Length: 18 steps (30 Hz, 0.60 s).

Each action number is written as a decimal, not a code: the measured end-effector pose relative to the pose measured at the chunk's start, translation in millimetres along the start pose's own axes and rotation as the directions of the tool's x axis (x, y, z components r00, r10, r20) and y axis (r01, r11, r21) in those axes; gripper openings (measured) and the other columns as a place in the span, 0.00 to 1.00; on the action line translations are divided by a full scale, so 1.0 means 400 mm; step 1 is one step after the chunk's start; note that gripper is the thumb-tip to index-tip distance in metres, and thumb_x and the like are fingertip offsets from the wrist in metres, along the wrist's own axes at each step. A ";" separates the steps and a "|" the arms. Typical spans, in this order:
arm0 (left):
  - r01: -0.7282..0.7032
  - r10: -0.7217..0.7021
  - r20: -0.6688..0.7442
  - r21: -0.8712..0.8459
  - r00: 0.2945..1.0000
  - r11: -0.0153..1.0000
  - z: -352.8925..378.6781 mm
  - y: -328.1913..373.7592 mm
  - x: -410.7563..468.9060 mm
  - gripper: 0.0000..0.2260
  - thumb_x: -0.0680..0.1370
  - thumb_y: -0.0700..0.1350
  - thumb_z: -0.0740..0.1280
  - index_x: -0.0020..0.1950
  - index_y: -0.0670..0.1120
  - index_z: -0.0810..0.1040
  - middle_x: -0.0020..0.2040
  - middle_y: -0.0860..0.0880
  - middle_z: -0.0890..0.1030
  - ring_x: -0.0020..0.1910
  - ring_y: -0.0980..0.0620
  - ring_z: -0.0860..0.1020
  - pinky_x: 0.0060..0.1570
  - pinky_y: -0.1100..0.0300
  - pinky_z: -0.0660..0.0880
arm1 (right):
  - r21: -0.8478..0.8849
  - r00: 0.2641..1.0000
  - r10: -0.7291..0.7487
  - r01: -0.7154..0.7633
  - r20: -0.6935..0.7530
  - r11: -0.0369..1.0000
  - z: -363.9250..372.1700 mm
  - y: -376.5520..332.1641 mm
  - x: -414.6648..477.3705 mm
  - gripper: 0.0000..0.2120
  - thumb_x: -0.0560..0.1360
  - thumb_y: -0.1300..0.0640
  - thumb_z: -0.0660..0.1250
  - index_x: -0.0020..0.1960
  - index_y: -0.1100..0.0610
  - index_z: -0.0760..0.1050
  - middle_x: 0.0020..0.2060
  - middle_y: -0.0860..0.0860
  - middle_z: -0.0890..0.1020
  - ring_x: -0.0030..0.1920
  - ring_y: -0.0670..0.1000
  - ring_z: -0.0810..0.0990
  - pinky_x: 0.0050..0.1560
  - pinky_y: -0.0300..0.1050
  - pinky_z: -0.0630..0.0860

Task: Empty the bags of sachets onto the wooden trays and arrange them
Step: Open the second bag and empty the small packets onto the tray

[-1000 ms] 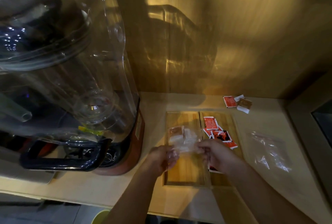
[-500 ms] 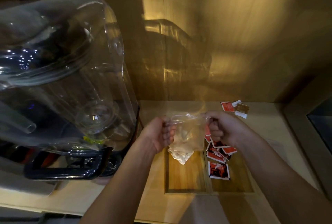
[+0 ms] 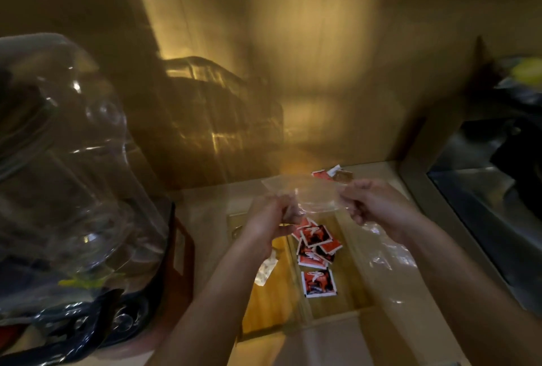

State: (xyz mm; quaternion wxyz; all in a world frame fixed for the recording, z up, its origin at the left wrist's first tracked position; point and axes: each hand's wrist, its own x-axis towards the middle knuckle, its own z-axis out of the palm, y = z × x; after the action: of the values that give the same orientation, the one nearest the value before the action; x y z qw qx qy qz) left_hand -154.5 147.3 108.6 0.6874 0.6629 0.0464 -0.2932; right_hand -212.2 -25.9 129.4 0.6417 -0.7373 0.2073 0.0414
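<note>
A clear plastic bag (image 3: 312, 194) is stretched in the air between my two hands, above the wooden trays (image 3: 272, 304). My left hand (image 3: 271, 219) pinches its left edge and my right hand (image 3: 378, 207) grips its right edge. The bag looks empty. Pale sachets (image 3: 265, 270) lie in the left tray, partly hidden under my left forearm. Red and black sachets (image 3: 315, 245) are heaped in the right tray, with one lying apart nearer to me.
A big clear blender housing (image 3: 67, 189) on a dark base fills the left. Another empty clear bag (image 3: 390, 257) lies right of the trays. A few sachets (image 3: 334, 174) lie by the back wall. A dark metal recess (image 3: 492, 213) borders the counter's right side.
The bag held pale sachets half a second ago; they now lie in the left tray. Both hands have spread apart and pulled the bag flat. The camera has tilted upward.
</note>
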 end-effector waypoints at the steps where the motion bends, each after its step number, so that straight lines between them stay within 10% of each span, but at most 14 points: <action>1: -0.027 0.027 0.022 0.030 0.999 0.999 0.025 0.002 0.003 0.04 0.76 0.38 0.62 0.42 0.43 0.74 0.30 0.49 0.75 0.24 0.57 0.74 0.24 0.67 0.71 | -0.022 0.999 -0.003 0.002 -0.039 1.000 -0.024 0.007 -0.006 0.10 0.75 0.60 0.63 0.35 0.58 0.74 0.25 0.52 0.73 0.24 0.48 0.69 0.28 0.41 0.65; 13: -0.093 0.062 0.149 0.216 0.987 0.972 0.296 -0.172 0.138 0.17 0.73 0.24 0.57 0.33 0.44 0.70 0.31 0.46 0.72 0.28 0.53 0.71 0.23 0.69 0.69 | 0.022 0.887 0.053 -0.048 -0.458 0.999 -0.238 0.236 -0.060 0.08 0.72 0.66 0.67 0.35 0.58 0.77 0.26 0.52 0.74 0.28 0.49 0.69 0.26 0.36 0.66; 18: -0.109 0.019 0.198 0.456 0.980 0.883 0.329 -0.318 0.178 0.06 0.65 0.38 0.63 0.32 0.50 0.71 0.31 0.49 0.75 0.38 0.47 0.75 0.42 0.49 0.73 | 0.000 0.871 0.089 -0.102 -0.482 0.995 -0.252 0.383 -0.072 0.13 0.71 0.70 0.67 0.31 0.57 0.77 0.22 0.46 0.75 0.25 0.43 0.71 0.23 0.27 0.65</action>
State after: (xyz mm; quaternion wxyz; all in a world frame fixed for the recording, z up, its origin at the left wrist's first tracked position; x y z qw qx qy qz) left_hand -197.8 5.8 -20.6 0.5194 0.7785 -0.1123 -0.3339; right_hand -313.9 -129.5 14.0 0.5575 -0.7215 0.3959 -0.1089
